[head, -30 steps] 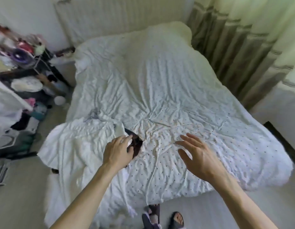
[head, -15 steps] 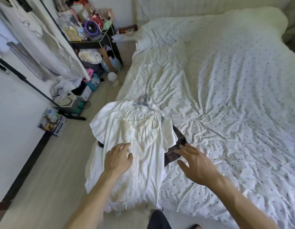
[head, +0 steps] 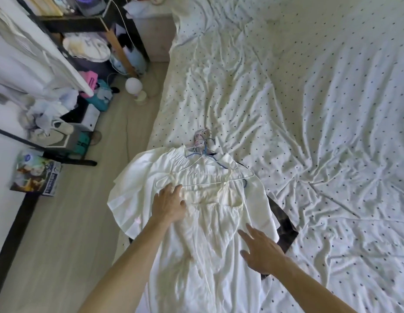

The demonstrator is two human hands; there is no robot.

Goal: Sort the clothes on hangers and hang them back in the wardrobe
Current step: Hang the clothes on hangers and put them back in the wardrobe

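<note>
Pick-up step: left hand (head: 170,205) and right hand (head: 260,251), fingers spread, holding nothing, over the white dress (head: 207,279) on hangers (head: 204,152), lower centre, on the bed (head: 309,109); next, likely gripping the hooks.

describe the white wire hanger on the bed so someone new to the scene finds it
Find the bed with the dotted sheet; a white garment lies on its near left edge. Across the garment's chest, just beyond the left hand, lies the white wire hanger. Unlike the blue hanger by the collar, it is white and lies fully on top.
</note>
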